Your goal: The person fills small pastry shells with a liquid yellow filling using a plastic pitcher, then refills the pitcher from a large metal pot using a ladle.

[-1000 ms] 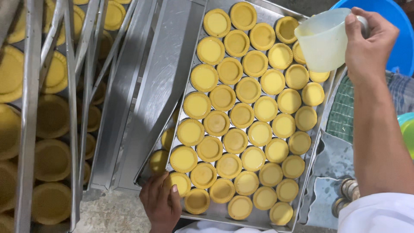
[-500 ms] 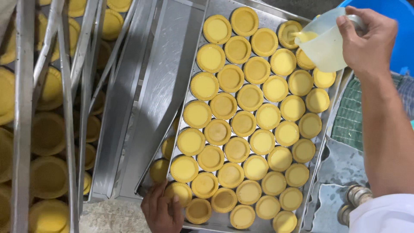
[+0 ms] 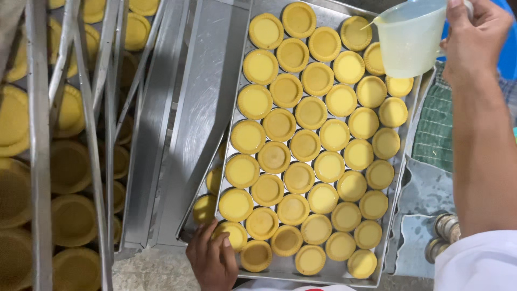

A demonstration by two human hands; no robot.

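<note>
Fingers of the right hand [image 3: 476, 40] wrap the tilted plastic jug [image 3: 409, 37] over the far tart shells [image 3: 355, 33]; left hand [image 3: 212, 258] grips the metal tray [image 3: 242, 97] at its near corner, seemingly curled.

a metal rack [image 3: 40, 161] of tart shells stands left, a green checked cloth [image 3: 436, 129] right.

Right hand [image 3: 474, 43] raised, grip closed, left hand [image 3: 212, 258] low, fingers curled
</note>
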